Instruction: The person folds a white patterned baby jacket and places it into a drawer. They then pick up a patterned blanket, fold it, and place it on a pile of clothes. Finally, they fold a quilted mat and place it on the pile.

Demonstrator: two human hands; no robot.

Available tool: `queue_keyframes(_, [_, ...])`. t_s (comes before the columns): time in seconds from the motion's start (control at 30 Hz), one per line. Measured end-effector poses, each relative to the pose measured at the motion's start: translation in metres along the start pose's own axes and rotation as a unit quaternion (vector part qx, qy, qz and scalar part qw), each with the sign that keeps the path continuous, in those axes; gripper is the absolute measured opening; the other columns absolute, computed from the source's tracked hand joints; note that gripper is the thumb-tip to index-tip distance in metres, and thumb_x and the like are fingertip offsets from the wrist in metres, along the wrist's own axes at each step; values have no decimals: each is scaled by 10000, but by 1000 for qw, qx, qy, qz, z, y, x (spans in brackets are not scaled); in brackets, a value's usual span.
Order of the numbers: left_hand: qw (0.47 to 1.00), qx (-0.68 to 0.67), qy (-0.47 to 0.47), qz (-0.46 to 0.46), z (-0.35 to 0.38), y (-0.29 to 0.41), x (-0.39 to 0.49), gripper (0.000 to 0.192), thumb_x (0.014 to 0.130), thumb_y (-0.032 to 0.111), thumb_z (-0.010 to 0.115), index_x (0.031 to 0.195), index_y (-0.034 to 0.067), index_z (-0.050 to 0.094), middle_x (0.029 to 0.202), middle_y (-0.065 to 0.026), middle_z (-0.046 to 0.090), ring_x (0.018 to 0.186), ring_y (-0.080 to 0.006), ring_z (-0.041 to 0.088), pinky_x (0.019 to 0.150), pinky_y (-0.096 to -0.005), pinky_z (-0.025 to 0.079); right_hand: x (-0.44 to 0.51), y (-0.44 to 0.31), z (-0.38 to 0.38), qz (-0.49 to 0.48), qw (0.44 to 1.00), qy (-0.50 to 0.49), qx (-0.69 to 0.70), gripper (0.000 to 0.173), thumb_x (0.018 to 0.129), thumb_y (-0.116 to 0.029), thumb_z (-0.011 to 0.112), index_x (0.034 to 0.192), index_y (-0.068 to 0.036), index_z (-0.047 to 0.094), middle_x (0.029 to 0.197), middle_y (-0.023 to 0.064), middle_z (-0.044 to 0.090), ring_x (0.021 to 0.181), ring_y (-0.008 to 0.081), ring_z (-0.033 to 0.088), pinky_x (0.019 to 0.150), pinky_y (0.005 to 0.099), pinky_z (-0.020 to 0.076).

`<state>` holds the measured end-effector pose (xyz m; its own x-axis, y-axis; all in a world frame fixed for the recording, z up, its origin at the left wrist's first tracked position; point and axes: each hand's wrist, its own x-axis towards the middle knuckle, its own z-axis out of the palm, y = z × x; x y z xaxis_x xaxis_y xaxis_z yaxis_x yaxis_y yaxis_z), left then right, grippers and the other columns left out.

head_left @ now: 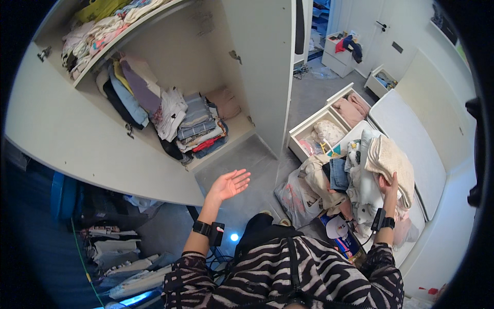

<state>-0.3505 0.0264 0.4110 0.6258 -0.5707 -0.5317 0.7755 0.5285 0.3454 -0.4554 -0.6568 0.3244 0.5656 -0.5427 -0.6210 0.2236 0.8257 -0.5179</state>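
My left hand (231, 185) is held out over the grey floor, palm turned up and nothing in it. On the right, my right hand (387, 186) grips the near edge of a folded cream blanket (389, 162), and part of the fingers is hidden. The blanket lies over white bedding (368, 185) on the bed. Beside it is a heap with folded blue jeans (338, 174) and a beige garment (318, 179). A plastic bag (297, 201) of fabric stands on the floor next to the heap.
An open wardrobe (254, 77) holds hanging clothes (133, 89) and a folded stack (198, 123); its door (96, 154) swings toward me on the left. Pulled-out drawers (308, 127) stand by the white mattress (409, 127). A white cap (336, 228) lies near my legs.
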Motion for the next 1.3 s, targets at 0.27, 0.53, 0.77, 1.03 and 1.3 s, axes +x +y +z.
queue_keyframes(0.27, [999, -31, 37, -7, -10, -9, 2, 365, 898, 204, 475, 1210, 14, 453, 1219, -139, 512, 1051, -248, 532, 895, -382, 442, -29, 10, 7, 84, 994, 63, 24, 481, 653, -432, 754, 867, -33, 590, 820, 57, 647, 723, 165, 616, 680, 305, 519])
queue_keyframes(0.53, [989, -106, 105, -21, -40, 5, 25, 288, 871, 138, 496, 1118, -10, 508, 1114, -118, 559, 965, -233, 550, 863, -357, 453, -191, 109, 135, 195, 957, -165, -139, 131, 876, -200, 540, 934, -96, 593, 875, 46, 637, 782, 156, 609, 705, 294, 502])
queue_keyframes(0.77, [981, -145, 121, -44, -88, 59, 47, 230, 848, 112, 519, 1034, -20, 546, 1020, -109, 584, 908, -228, 553, 829, -355, 461, -391, 207, 318, -182, 621, -656, -389, 190, 874, -133, 485, 820, -50, 648, 831, 85, 611, 697, 163, 571, 623, 270, 451])
queue_keyframes(1.03, [961, -227, 158, -10, -156, 142, 43, 170, 853, 94, 507, 985, -4, 551, 927, -84, 592, 822, -203, 564, 775, -339, 474, -500, 365, 429, -331, 490, -791, -159, 165, 751, -45, 592, 890, -72, 675, 743, 61, 571, 619, 187, 542, 581, 281, 493])
queue_keyframes(1.3, [946, -278, 163, 26, -188, 202, 60, 197, 886, 119, 452, 1018, 4, 542, 968, -76, 607, 851, -200, 576, 770, -332, 474, -507, 425, 466, -423, 651, -627, -59, 109, 740, -105, 650, 837, -81, 694, 735, 41, 564, 579, 156, 514, 554, 256, 488])
